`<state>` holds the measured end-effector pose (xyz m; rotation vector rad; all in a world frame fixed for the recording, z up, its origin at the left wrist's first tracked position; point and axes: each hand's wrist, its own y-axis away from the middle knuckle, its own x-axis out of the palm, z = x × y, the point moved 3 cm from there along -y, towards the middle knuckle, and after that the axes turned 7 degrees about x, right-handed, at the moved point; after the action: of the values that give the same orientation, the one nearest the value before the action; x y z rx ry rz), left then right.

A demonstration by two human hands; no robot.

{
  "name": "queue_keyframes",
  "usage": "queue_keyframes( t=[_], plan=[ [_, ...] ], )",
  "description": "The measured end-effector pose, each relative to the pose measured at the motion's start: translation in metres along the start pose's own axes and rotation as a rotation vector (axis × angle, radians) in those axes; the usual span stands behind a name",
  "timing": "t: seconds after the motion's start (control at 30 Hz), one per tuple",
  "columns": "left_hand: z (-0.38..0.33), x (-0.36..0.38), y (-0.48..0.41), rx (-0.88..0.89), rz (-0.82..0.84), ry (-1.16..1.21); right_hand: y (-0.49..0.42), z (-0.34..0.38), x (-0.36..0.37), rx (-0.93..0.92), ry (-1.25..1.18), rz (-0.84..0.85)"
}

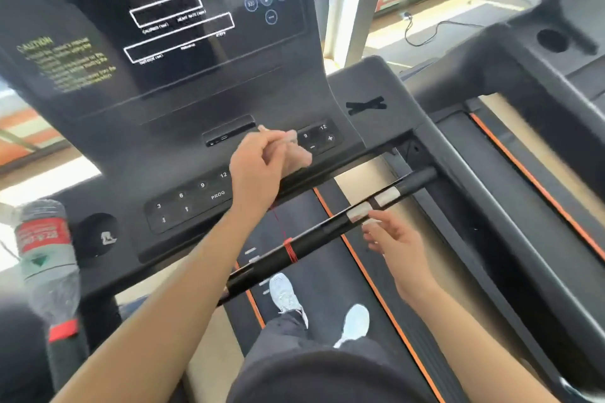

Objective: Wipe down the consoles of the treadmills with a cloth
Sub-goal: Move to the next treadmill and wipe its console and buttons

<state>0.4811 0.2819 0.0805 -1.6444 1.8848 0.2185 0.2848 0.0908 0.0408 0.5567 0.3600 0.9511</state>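
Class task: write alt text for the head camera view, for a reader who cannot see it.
A person's left hand presses a pale cloth on a black treadmill console; the right hand reaches toward the handlebar. A plastic bottle stands at left.

Black console (white print), orange-edged belt, red-labelled bottle

Cloth motion-blurred under left hand, console text smeared, top cropped
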Motion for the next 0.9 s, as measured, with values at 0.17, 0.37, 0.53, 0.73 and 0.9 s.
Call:
queue_keyframes(
  t=[0.17,0.37,0.53,0.73,0.9],
  plan=[
    [0.023,0.044,-0.038,0.082,0.174,-0.243,0.008,-0.024,-0.012,0.021,0.031,-0.118],
    [-0.002,0.086,0.009,0.219,0.436,-0.155,0.021,-0.046,-0.012,0.072,-0.029,-0.155],
    [-0.027,0.091,0.094,-0.052,0.619,0.163,0.027,-0.057,-0.033,0.034,-0.02,-0.151],
    [-0.081,0.076,0.167,-0.022,0.726,0.325,0.058,-0.07,-0.084,-0.092,0.103,-0.096],
    [-0.134,0.094,0.226,0.011,0.913,0.397,0.106,-0.089,-0.144,-0.31,0.182,0.047]
  ],
)
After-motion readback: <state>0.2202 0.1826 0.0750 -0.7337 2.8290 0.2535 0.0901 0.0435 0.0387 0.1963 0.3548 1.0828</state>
